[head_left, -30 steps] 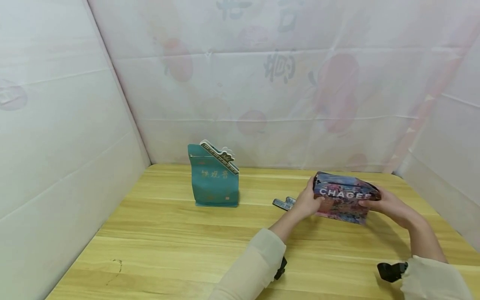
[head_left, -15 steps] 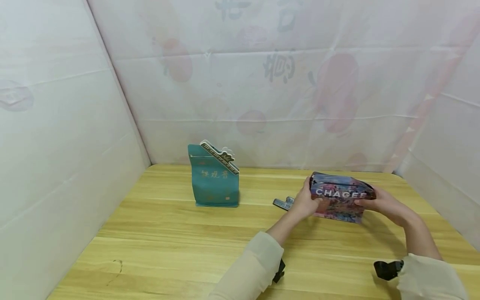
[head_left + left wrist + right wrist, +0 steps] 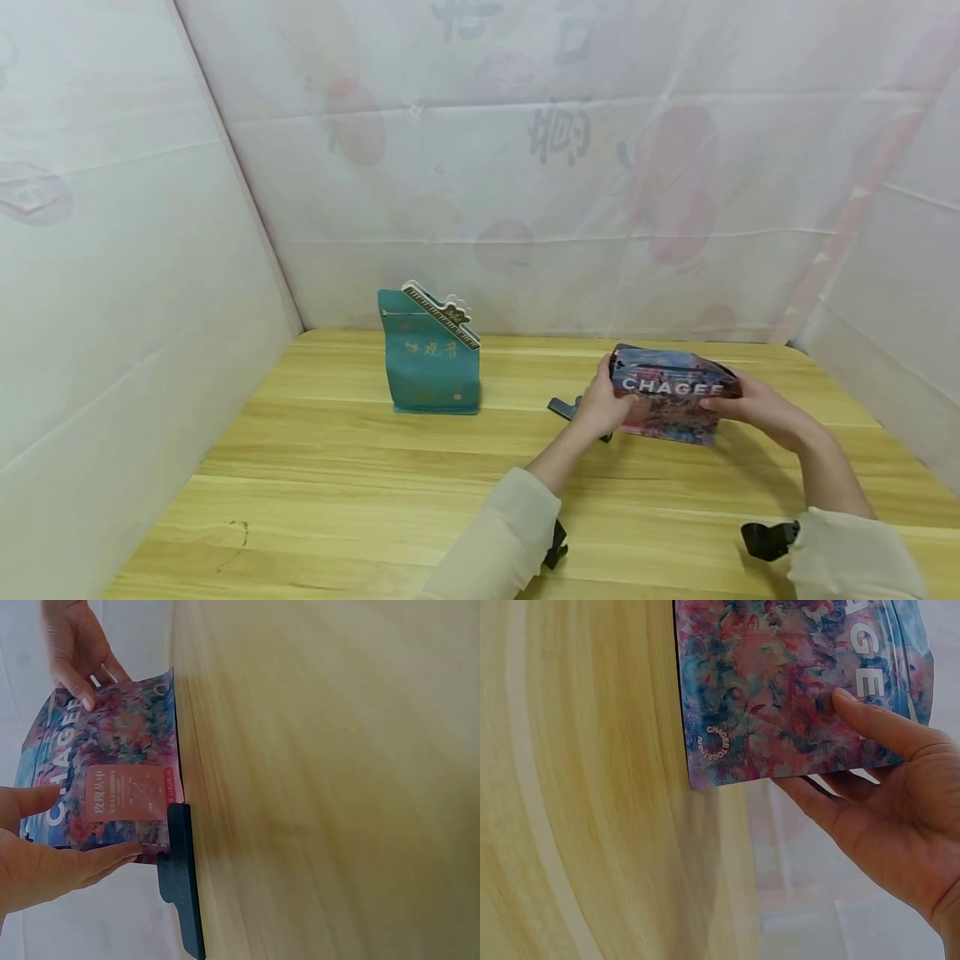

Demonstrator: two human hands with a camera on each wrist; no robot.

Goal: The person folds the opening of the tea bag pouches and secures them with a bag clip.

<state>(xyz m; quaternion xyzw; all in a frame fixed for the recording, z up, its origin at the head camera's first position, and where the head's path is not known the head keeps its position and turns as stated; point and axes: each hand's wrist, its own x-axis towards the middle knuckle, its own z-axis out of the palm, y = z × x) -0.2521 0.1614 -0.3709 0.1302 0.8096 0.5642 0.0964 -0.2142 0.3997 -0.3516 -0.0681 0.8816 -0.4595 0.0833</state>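
Note:
A pink and blue patterned CHAGEE pouch (image 3: 667, 421) is held up between both hands at the right of the table. My left hand (image 3: 604, 408) grips its left side, thumb on the front face. On the opposite side my right hand (image 3: 763, 410) holds the pouch with its thumb on the front near the lettering. A dark bag clip (image 3: 562, 408) lies on the table by the left hand, which partly covers it. In the left wrist view, this clip (image 3: 184, 885) overlaps the pouch's lower corner.
Further left on the wooden table (image 3: 337, 483) stands a teal pouch (image 3: 431, 375) with gold characters. A black and white clip (image 3: 442, 317) sits slantwise across its top right corner. Printed white fabric (image 3: 450, 192) walls in the back and sides.
Both hands and the CHAGEE pouch have shifted a little to the left, over more of the loose clip. The teal pouch stays where it was.

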